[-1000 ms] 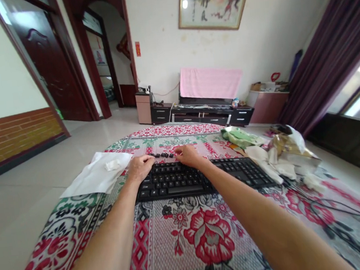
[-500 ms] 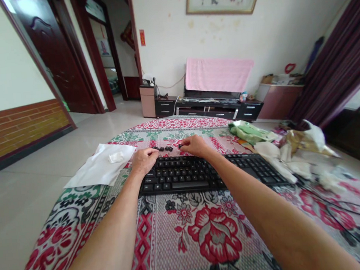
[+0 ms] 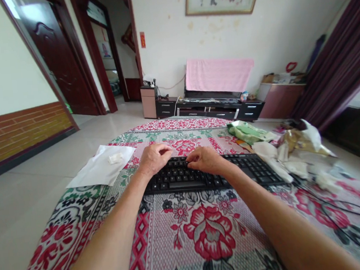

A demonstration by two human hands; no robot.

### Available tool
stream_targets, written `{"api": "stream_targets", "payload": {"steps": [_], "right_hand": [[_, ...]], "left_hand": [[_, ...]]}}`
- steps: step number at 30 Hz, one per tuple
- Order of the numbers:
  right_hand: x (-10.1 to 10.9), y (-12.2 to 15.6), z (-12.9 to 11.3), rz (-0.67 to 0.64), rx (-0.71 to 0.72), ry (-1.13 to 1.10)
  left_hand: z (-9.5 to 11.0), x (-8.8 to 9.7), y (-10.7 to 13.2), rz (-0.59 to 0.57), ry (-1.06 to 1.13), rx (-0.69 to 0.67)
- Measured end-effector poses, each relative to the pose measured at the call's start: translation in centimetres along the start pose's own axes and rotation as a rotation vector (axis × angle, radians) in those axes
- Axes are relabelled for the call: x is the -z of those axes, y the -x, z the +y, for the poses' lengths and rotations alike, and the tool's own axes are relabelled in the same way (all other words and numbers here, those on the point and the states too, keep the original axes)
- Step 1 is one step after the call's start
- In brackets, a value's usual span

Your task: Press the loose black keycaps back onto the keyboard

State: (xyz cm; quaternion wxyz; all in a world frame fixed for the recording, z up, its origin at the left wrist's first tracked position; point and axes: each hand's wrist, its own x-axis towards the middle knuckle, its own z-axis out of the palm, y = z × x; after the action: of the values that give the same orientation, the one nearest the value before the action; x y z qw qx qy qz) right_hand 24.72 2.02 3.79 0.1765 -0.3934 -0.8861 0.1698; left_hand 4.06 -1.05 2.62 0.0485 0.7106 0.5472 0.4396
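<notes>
A black keyboard (image 3: 185, 184) lies lengthwise across the patterned tablecloth in front of me. My right hand (image 3: 205, 159) is over its upper middle rows, thumb and fingertips pinched on a small black keycap (image 3: 187, 162) that shows only in part. Just above the keyboard's top left edge, my left hand (image 3: 156, 157) has its thumb and fingers drawn together. Whatever may be between them is hidden. The loose black keycaps behind the keyboard are out of sight, with the left hand over part of that spot.
A white paper sheet (image 3: 102, 166) with a small crumpled piece (image 3: 115, 158) lies left of the keyboard. To the right are a green bag (image 3: 250, 132), crumpled tissues and wrappers (image 3: 295, 143), and black cables (image 3: 330, 205). A TV stand (image 3: 209, 111) stands beyond the table.
My right hand has come nearer, from behind the keyboard to over its keys, with the keycap. My left hand has shifted right, over where the loose keycaps were visible.
</notes>
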Motion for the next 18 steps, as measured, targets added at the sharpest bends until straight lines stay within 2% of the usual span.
{"api": "stream_targets", "payload": {"steps": [5,9,18], "right_hand": [[0.1,0.1,0.2,-0.063,0.076,0.032],[0.1,0.1,0.2,-0.063,0.078,0.029],[-0.1,0.0,0.1,-0.037,0.089,0.088]], "left_hand": [[0.5,-1.2,0.4,-0.216,-0.005,-0.063],[0.8,-1.3,0.5,-0.334,-0.04,-0.079],[1.7,-1.5,0.4,-0.408,-0.121,-0.15]]}}
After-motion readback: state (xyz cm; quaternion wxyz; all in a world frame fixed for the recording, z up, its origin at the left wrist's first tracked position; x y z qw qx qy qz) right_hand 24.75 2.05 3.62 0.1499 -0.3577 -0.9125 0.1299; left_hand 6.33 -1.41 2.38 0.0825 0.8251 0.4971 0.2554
